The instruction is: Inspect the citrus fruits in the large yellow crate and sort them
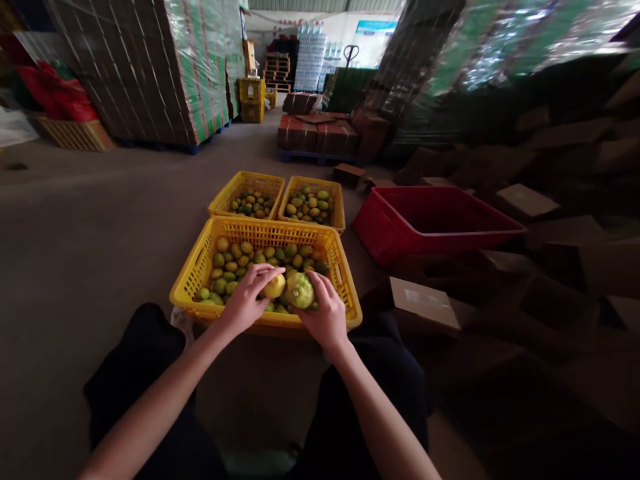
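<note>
My left hand (251,297) is closed around a yellow lemon (274,287), fingers over its top. Beside it, my right hand (326,311) grips a larger, bumpy yellow-green citrus fruit (300,291). The two fruits are side by side, very close together. Both hands are over the near yellow crate (186,293), a slotted plastic one. Inside it lie several green and yellow citrus fruits (231,267), partly hidden by my hands.
Two more yellow crates (224,193) of fruit stand just beyond. A red plastic tub (380,227) is to the right, with cardboard boxes (423,301) scattered around it. Farther back are strapped cartons (317,139) on a blue pallet and tall wrapped stacks (205,80).
</note>
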Tool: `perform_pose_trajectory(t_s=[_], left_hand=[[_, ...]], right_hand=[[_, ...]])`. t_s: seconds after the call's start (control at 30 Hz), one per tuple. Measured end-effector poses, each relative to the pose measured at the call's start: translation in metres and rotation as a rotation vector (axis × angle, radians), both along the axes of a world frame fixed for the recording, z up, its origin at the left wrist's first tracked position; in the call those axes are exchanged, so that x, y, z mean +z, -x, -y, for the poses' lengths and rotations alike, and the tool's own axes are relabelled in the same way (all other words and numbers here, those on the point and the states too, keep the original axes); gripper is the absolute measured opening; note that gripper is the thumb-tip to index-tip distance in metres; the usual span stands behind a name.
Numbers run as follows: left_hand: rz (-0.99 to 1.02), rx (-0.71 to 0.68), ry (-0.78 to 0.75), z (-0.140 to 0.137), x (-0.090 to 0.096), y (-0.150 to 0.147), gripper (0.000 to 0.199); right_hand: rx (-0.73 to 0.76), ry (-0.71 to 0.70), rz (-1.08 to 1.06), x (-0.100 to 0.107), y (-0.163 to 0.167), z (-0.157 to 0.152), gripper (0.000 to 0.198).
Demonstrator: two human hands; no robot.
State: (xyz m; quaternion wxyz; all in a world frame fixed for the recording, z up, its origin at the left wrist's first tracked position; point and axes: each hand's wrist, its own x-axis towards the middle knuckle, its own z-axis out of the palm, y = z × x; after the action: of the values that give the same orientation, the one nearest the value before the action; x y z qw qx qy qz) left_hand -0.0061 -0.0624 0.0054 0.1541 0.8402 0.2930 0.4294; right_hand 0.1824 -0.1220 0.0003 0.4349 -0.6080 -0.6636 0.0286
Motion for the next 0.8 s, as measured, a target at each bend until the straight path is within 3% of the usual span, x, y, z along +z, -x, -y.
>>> perform_pose_trajectory(t_s=[0.23, 0.43, 0.53, 0.7, 0.8], left_hand=[[-0.026, 0.015, -0.136, -0.007, 0.020, -0.010, 0.078], [0.020, 0.017, -0.027, -0.010, 0.019, -0.010, 0.070], [0.124, -0.021, 0.238, -0.010, 0.020, -0.011, 0.063], [0.505, -0.117, 1.005, -0.010, 0.023, -0.017, 0.061], [0.647, -0.102, 1.321, -0.013, 0.026, -0.022, 0.053]], right_hand=[[-0.101, -0.086, -0.050, 0.004, 0.003, -0.005, 0.058], [-0.091, -0.074, -0.162, 0.010, 0.007, -0.010, 0.055], [-0.048, 0.024, -0.330, 0.013, 0.007, -0.012, 0.060], [0.132, 0.342, -0.926, 0.015, 0.012, -0.021, 0.064], [0.179, 0.535, -1.194, 0.015, 0.019, -0.028, 0.068]])
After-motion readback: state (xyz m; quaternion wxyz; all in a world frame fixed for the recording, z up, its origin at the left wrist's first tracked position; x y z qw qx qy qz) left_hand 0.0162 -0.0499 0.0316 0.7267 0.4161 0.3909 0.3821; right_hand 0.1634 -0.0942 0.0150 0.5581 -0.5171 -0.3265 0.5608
